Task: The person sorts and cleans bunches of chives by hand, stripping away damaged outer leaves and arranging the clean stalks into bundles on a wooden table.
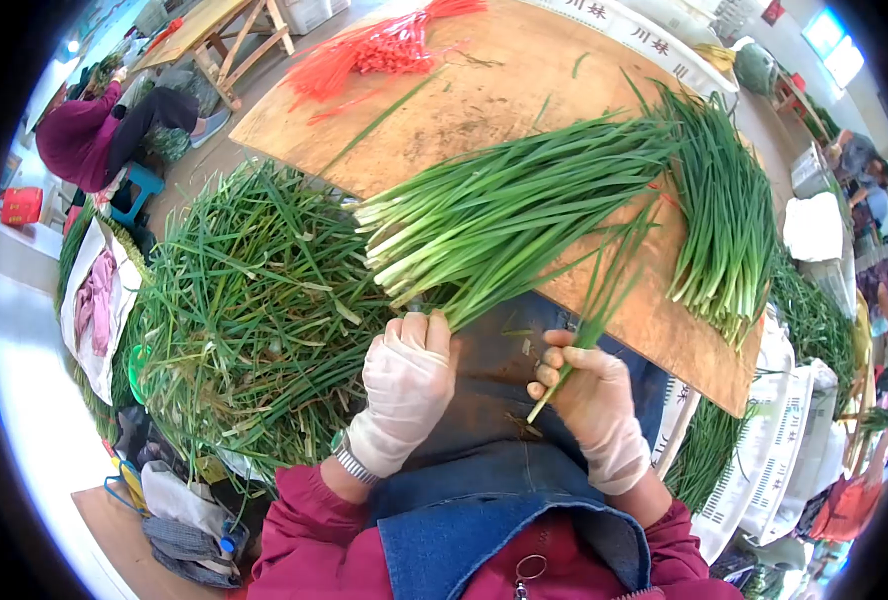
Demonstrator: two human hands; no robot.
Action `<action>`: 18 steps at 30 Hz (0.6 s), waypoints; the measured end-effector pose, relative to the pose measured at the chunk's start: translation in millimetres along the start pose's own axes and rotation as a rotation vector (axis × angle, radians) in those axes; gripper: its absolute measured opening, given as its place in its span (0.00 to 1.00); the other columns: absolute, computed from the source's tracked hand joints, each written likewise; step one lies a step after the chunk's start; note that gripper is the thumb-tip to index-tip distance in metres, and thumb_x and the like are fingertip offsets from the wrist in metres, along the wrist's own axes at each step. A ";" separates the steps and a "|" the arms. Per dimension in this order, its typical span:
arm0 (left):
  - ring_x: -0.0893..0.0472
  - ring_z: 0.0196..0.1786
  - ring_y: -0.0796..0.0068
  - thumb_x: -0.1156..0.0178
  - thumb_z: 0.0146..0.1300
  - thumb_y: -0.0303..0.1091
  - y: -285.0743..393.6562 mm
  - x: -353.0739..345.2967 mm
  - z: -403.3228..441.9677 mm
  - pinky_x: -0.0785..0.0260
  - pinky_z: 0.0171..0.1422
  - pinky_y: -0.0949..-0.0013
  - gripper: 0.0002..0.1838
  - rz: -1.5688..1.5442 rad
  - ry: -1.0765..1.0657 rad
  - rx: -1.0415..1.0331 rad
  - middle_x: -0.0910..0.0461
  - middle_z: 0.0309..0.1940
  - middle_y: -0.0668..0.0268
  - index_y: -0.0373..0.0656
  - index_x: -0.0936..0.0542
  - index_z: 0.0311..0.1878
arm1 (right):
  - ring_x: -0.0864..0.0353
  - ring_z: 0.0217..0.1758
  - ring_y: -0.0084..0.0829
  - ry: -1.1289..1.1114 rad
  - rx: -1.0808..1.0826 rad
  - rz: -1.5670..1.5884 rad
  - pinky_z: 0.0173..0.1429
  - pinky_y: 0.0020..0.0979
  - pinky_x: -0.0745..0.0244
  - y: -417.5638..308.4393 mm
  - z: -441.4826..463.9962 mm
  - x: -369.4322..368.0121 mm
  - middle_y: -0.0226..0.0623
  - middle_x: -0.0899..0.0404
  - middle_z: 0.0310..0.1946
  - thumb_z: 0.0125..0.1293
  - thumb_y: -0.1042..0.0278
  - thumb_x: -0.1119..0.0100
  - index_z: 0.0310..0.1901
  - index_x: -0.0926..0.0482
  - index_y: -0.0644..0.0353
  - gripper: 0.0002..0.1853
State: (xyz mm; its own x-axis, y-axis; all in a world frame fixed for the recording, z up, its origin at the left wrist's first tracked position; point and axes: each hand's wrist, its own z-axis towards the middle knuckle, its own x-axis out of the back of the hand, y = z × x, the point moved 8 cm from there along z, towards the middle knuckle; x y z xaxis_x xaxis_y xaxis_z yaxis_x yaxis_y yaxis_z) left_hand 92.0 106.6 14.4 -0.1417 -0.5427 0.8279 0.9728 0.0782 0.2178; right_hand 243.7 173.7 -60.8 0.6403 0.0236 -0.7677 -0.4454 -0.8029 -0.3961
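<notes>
My left hand (407,385), in a torn whitish glove, is closed on the pale stalk ends of a few garlic chives at the near edge of a large loose pile. That pile of garlic chives (524,205) lies across the board, white ends to the left. Between the thumb and fingers of my right hand (594,395), gloved with bare fingertips, is a thin bunch of garlic chives (604,300), stalk ends down and leaves up. A bundle of garlic chives (719,215) with a red tie lies to the right.
A wooden board (684,350) spans the front. Red ties (394,60) lie at its far side. A big heap of loose leaves (254,320) stands at my left. White printed crates (764,450) are at my right. A person (84,140) sits far left; another person (859,165) is far right.
</notes>
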 end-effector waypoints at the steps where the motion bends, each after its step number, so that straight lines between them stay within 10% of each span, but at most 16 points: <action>1: 0.27 0.28 0.60 0.33 0.43 0.29 -2.4 -7.7 -2.8 0.34 0.28 0.62 0.17 0.000 -0.020 -0.015 0.29 0.27 0.61 0.39 0.25 0.39 | 0.27 0.30 0.32 -0.005 -0.024 -0.012 0.37 0.37 0.29 3.6 0.3 -1.4 0.37 0.27 0.28 0.56 0.73 0.46 0.44 0.28 0.67 0.14; 10: 0.27 0.26 0.83 0.38 0.54 0.28 -17.6 -36.6 -38.1 0.36 0.30 0.78 0.08 -1.111 -0.477 0.996 0.21 0.25 0.68 0.36 0.20 0.37 | 0.30 0.22 0.21 0.128 0.012 -0.310 0.23 0.21 0.41 19.7 20.0 -15.8 0.32 0.25 0.25 0.55 0.73 0.37 0.39 0.25 0.65 0.11; 18: 0.28 0.30 0.79 0.41 0.52 0.20 -13.3 -9.4 -27.7 0.36 0.36 0.77 0.02 -1.024 -0.038 0.718 0.26 0.24 0.67 0.33 0.21 0.29 | 0.32 0.19 0.21 0.144 0.109 -0.289 0.19 0.20 0.43 17.3 20.4 -35.3 0.37 0.22 0.31 0.55 0.76 0.37 0.42 0.26 0.67 0.13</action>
State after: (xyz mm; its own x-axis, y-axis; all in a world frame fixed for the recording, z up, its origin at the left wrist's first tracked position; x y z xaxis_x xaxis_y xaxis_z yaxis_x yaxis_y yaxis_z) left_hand 85.5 87.5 -10.6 -0.7902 -0.6002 0.1238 0.0954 0.0791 0.9923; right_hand 200.7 171.2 -50.8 0.8281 0.1499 -0.5402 -0.2921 -0.7071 -0.6440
